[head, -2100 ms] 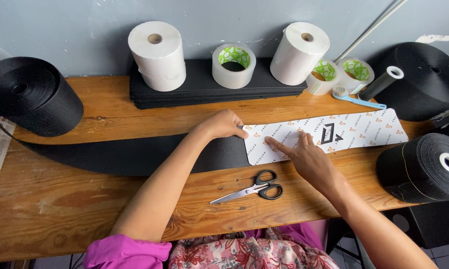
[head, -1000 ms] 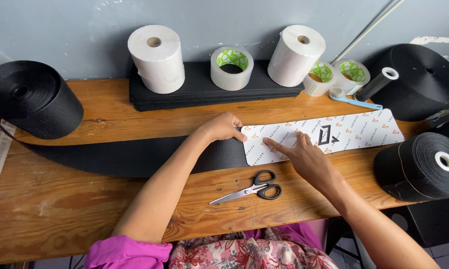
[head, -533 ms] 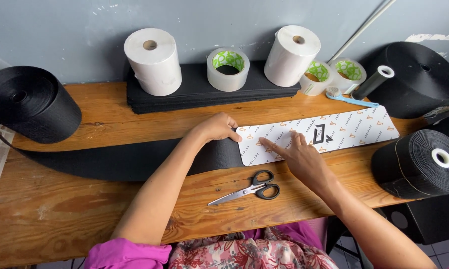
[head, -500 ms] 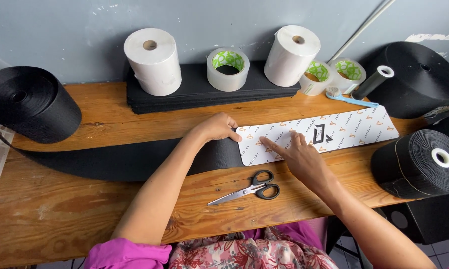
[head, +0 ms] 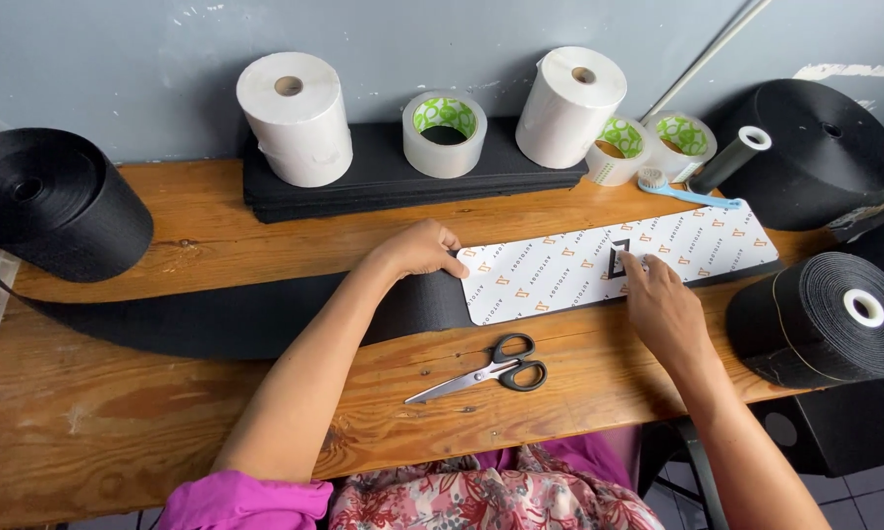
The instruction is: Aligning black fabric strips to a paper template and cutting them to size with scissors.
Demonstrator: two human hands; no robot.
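Note:
A long white printed card (head: 560, 270) with small orange marks lies on a black webbing strip (head: 245, 314) that runs across the wooden bench (head: 167, 412). My left hand (head: 417, 250) presses its fingertips on the card's left end. Flat on the card near its middle rests my right hand (head: 663, 309), fingers by a black square mark. Neither hand grips anything. Black-handled scissors (head: 486, 371) lie on the bench just in front of the card, between my arms.
A big black webbing roll (head: 54, 201) stands at the left, two more at the right (head: 825, 147) (head: 825, 319). Along the wall are two white paper rolls (head: 297, 116) (head: 571, 103), tape rolls (head: 445, 132), a black stack of sheets (head: 383, 182) and a blue toothbrush (head: 687, 191).
My right hand has slid rightward along the card, from near its left part to about its middle. The left hand stays on the card's left end.

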